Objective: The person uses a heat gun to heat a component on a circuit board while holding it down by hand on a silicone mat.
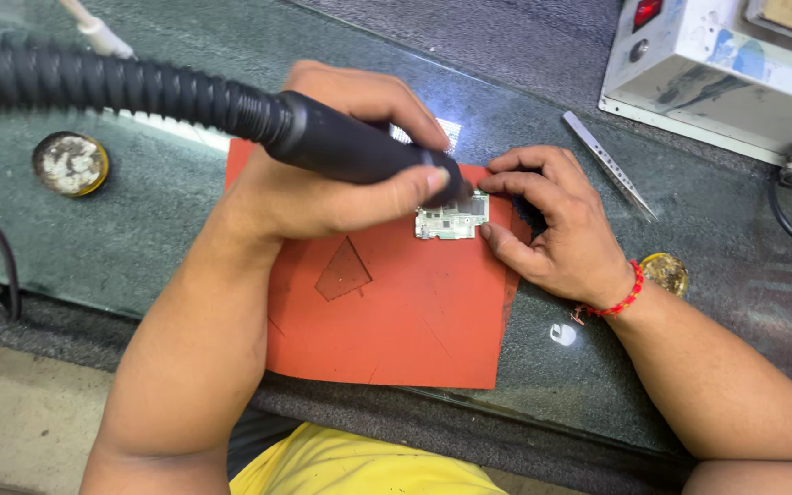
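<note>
Left hand [323,179] grips hot-air wand [341,147], nozzle over circuit board [451,220] on red mat [396,321]. Right hand [552,220] pinches board from 3 o'clock. Advice: keep nozzle moving; fingers [506,183] away from airflow. Tweezers [609,165] at 2 o'clock.

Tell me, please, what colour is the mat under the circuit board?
Orange-red mat, seen best in the head view.
</note>
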